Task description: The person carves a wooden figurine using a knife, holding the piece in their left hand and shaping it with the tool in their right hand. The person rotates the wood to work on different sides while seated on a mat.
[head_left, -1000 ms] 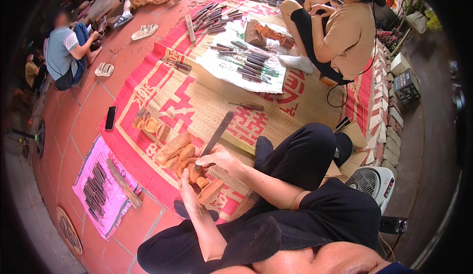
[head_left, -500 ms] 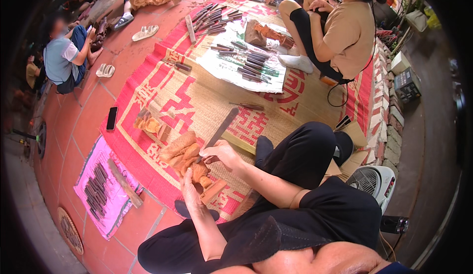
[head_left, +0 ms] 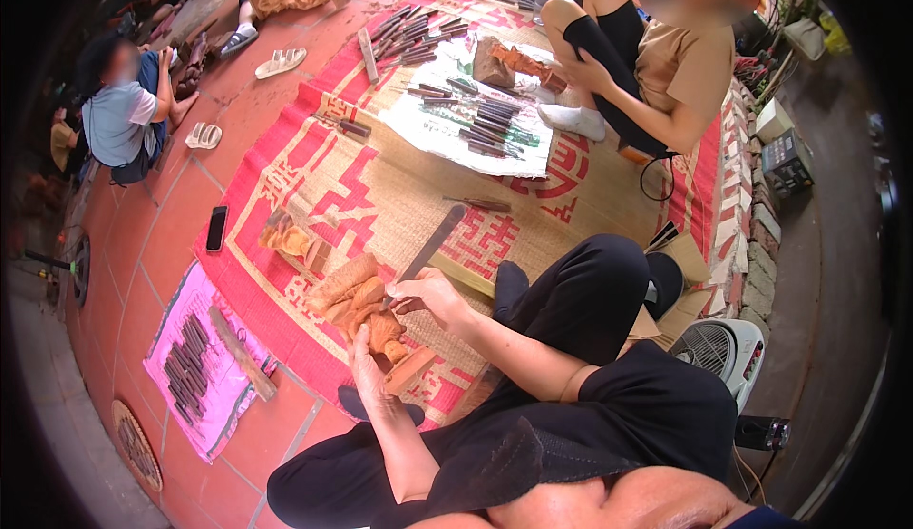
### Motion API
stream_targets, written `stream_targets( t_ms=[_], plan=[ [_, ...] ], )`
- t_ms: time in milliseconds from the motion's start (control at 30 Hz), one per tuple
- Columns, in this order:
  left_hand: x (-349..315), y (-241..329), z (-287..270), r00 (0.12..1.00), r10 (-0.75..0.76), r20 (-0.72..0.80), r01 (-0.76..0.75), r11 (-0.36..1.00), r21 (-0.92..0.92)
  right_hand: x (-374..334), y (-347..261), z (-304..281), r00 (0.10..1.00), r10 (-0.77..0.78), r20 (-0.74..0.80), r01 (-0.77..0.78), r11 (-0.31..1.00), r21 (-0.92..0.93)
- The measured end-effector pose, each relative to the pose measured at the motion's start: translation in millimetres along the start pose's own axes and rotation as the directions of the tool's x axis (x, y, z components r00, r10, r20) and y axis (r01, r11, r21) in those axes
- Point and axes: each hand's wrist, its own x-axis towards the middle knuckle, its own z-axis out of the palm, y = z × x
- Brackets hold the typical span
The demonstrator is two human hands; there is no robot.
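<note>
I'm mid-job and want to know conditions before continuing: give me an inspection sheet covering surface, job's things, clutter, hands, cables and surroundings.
Surface: red-and-tan mat on red floor tiles.
Job's things: carved wooden piece; long flat dark tool.
Clutter: slim dark tools on a pink cloth; more on a white sheet; phone at the mat's edge; smaller carving.
Hands: left hand on the carved wooden piece; right hand gripping the flat tool, lower end at the carving, contact unclear.
Cables: dark loop near the person opposite.
Surroundings: white fan at right; other people farther back.
</note>
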Motion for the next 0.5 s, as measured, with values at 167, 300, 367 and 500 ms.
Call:
stream_targets(
  t_ms=[167, 300, 367, 500],
  plan=[
    [-11.2, 7.7, 21.9, 1.000, 0.018, -0.009, -0.017, 0.998, 0.066, -3.4, 4.6, 9.4, 0.995, -0.062, 0.073, 0.066, 0.997, -0.050],
    [-9.4, 8.0, 14.5, 1.000, -0.004, 0.009, 0.003, 0.999, 0.035, -4.7, 2.8, 7.8, 0.997, -0.026, 0.069, 0.026, 1.000, -0.006],
    [-3.2, 0.4, 5.9, 1.000, 0.005, 0.004, -0.005, 1.000, 0.029, -0.2, 6.3, -0.5, 1.000, 0.000, -0.014, 0.001, 1.000, 0.030],
    [-0.2, -0.5, -3.3, 0.998, -0.054, 0.039, 0.053, 0.998, 0.014, -1.9, 4.6, 0.9, 0.999, -0.028, 0.021, 0.028, 1.000, -0.014]
  ],
)
